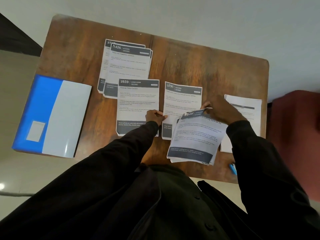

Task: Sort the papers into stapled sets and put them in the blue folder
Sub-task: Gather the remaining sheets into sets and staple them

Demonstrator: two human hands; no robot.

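- Right hand (220,110) grips a loose sheaf of printed white sheets (194,139) by its top edge; left hand (153,116) pinches one sheet's corner.
- Risk: sheaf fans, pages mix with sorted piles on brown wooden worktop (190,56).
- Glossy blue-and-white folder (52,116) lies closed, far left.

Bare table (199,59) beyond papers (138,101)

Folder (52,116) at table (190,66) left edge. Paper stack (124,66) toward far edge; sheet 2659 (138,101) before it, sheet 3791 (181,97) right. Loose sheets (245,108) at right edge, stapler (232,168) near front-right corner.
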